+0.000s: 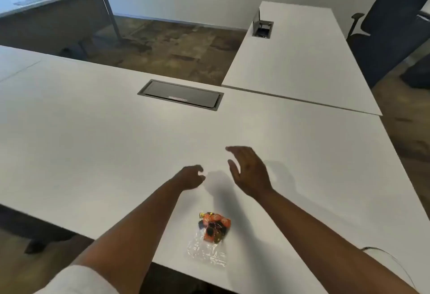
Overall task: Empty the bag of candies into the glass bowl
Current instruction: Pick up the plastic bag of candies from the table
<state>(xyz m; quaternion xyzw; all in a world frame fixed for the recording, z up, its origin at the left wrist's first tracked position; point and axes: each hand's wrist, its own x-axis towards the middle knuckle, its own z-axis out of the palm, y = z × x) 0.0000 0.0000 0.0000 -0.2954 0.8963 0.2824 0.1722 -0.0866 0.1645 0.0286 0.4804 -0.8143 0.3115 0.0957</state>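
Centrally, both arms reach over the white worktop [93, 130]. Left hand [190, 177]: fingers loosely curled, grasping nothing. Right hand [250, 172]: spread, released, palm turned inward. Bag [210, 237]: clear plastic, lying flat near the worktop's front edge, between the forearms and behind both hands. Its candies [214, 225], orange, dark and gold-wrapped, are bunched at the far end; the near end is flat and looks empty. No glass bowl is in view. Judged step: fetching the bag. Draw the hands back, grasp the flat end, and keep the candies low until a bowl is under them, lest they spill.
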